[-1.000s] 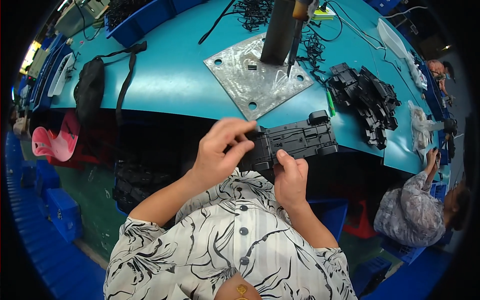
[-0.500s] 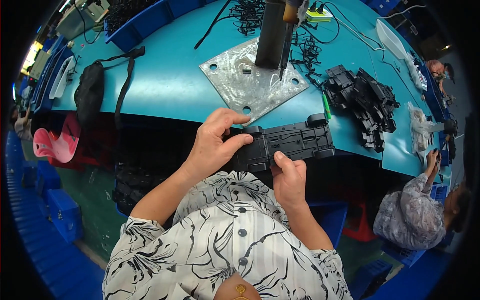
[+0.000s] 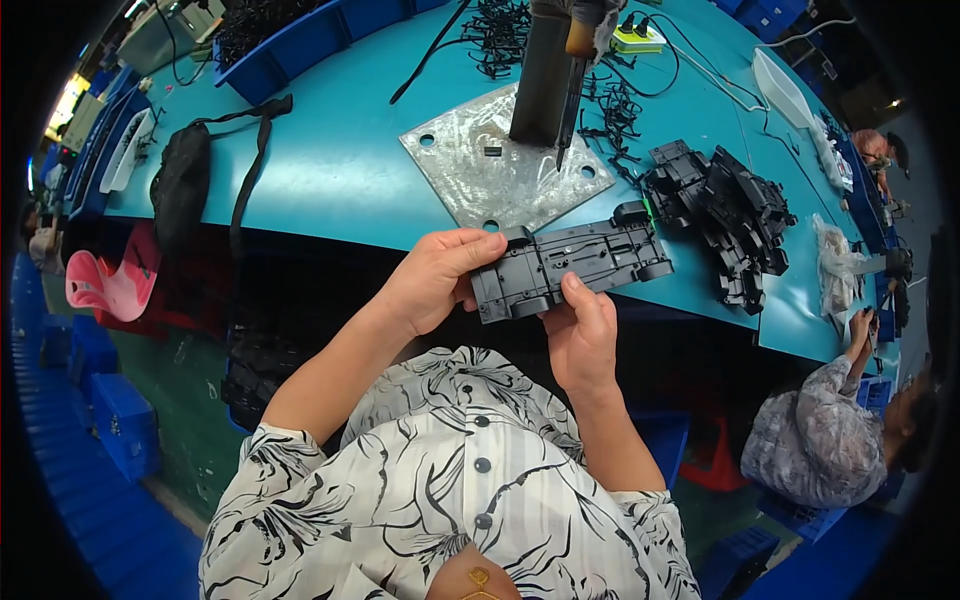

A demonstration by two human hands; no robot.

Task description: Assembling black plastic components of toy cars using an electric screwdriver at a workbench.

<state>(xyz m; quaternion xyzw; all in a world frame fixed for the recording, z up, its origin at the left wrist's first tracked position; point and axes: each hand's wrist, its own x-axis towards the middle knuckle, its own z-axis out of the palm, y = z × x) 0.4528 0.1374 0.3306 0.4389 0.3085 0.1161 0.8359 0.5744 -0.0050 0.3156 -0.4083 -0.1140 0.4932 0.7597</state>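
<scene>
A black plastic toy-car chassis (image 3: 585,258) is held between my two hands, just in front of the table's near edge. Its ribbed face with the wheel arches points up. My left hand (image 3: 440,275) grips the left end, thumb on top and fingers beneath. Under the near side, my right hand (image 3: 583,335) supports it with the thumb pressed on the upper face; its other fingers are mostly hidden below. Behind the chassis stands a square metal base plate (image 3: 500,170) with a dark upright post (image 3: 538,80). A pointed tool tip (image 3: 566,130) hangs beside the post.
More black chassis parts (image 3: 720,215) are piled on the teal table (image 3: 330,170) at right. Small black pieces (image 3: 615,120) lie behind the plate. Further off are a blue bin (image 3: 290,60), a black strapped pouch (image 3: 182,180) and a power strip (image 3: 637,36). Another person (image 3: 820,440) sits at right.
The chassis has risen slightly and tilted, its far right corner now overlapping the green item by the pile. My left hand has shifted from pinching near its corner to gripping its left end.
</scene>
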